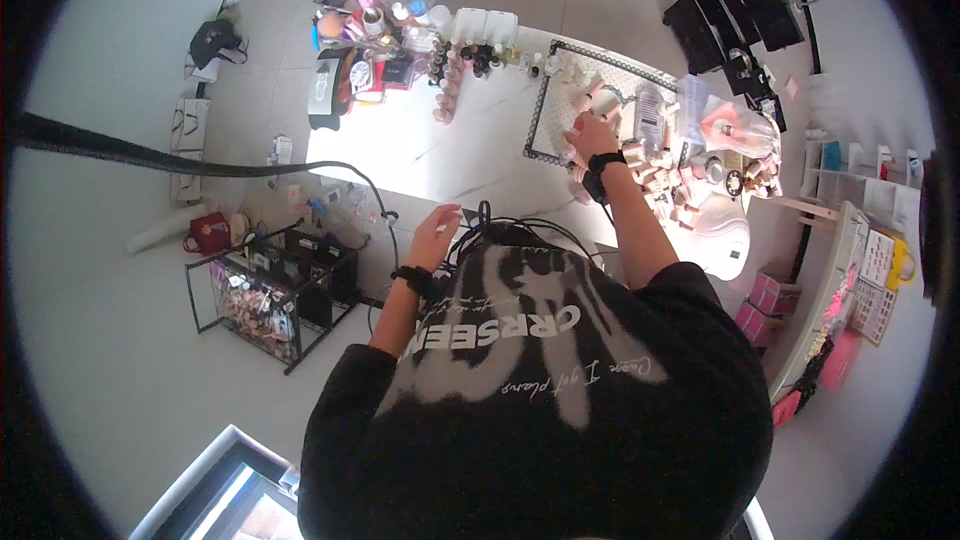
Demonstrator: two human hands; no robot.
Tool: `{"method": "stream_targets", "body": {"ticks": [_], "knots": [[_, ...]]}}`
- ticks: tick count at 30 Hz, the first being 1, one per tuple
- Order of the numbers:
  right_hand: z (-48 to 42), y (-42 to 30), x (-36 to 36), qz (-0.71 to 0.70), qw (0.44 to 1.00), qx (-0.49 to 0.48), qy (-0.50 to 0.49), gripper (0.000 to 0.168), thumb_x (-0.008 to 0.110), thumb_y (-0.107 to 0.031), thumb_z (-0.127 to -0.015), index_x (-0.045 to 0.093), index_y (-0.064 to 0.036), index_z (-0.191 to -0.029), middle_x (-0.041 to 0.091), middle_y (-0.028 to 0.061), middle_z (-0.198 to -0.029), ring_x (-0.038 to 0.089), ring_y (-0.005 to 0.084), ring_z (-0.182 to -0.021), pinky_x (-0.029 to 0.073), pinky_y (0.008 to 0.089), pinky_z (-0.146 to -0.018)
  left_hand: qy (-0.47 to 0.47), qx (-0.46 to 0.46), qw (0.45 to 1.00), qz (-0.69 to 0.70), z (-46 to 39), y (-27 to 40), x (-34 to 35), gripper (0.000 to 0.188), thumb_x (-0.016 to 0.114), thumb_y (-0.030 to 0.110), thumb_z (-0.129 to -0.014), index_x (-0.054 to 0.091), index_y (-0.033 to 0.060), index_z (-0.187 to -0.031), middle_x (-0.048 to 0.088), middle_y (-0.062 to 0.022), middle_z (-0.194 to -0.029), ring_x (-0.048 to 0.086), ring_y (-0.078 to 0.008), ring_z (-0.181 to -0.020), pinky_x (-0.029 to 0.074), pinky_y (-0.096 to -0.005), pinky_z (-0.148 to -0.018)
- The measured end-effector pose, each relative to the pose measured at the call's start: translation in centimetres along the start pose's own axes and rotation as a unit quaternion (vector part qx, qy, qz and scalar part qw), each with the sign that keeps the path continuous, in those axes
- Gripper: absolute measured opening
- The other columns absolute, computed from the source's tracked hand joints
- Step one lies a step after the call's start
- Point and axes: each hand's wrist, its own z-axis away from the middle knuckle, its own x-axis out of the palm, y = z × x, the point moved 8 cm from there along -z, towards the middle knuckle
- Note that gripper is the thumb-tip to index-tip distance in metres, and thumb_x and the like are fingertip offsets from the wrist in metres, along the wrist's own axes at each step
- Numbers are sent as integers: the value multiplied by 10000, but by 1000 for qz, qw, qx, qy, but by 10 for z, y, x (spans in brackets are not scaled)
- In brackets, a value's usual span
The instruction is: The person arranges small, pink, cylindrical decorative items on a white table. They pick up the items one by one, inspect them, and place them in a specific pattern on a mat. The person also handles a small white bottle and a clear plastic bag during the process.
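Note:
My right hand [592,139] reaches over a white dotted mat [553,106] with a black lace border. Its fingers are bent down among small pink bottles [606,99]. Whether they grip one of these is too small to tell. My left hand [435,234] hovers by the front edge of the white marble-patterned table [450,157], fingers loosely bent and nothing visible in them. A black band circles each wrist. Beside the right hand, a clear pack with dark stripes [649,118] lies on the mat.
Pink bottles and jars crowd the table's right end, near a white rounded device [712,240]. Rows of small bottles [448,86] and a cluttered pile [375,30] occupy the back left. Black cables [517,223] run by my chest. A black-framed cart [277,292] stands left.

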Motion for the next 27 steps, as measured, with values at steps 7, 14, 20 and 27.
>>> {"method": "stream_targets", "body": {"ticks": [7,14,20,27], "knots": [[32,-10,7,88,996,-21,6,359,683,-303,-747,635,-81,-1025,664,156,-972,628,313,-918,492,416,-793,-47,49,998,15,-15,32,-14,306,553,160,-911,540,58,-1199,629,-94,-1057,586,-178,-1020,480,-312,-843],[85,-65,-26,-208,978,-27,-4,356,699,-321,-794,636,-26,-982,676,100,-816,652,189,-747,512,320,-630,-54,85,995,9,-19,59,-28,537,635,170,-859,409,76,-1336,597,-85,-1137,585,-182,-1011,483,-308,-821],[142,-145,-90,-510,860,0,-28,275,710,-232,-818,590,1,-901,658,88,-707,641,139,-603,475,230,-511,-81,235,966,-70,14,156,-12,648,724,201,-783,423,72,-1343,618,-99,-1098,596,-211,-960,468,-318,-836],[179,-181,-136,-636,770,-46,-14,214,672,-195,-853,550,-27,-800,636,94,-648,623,151,-530,456,228,-452,-28,369,929,-28,42,238,-21,350,729,70,-740,639,61,-1078,587,-60,-867,552,-161,-738,452,-275,-660]]}}
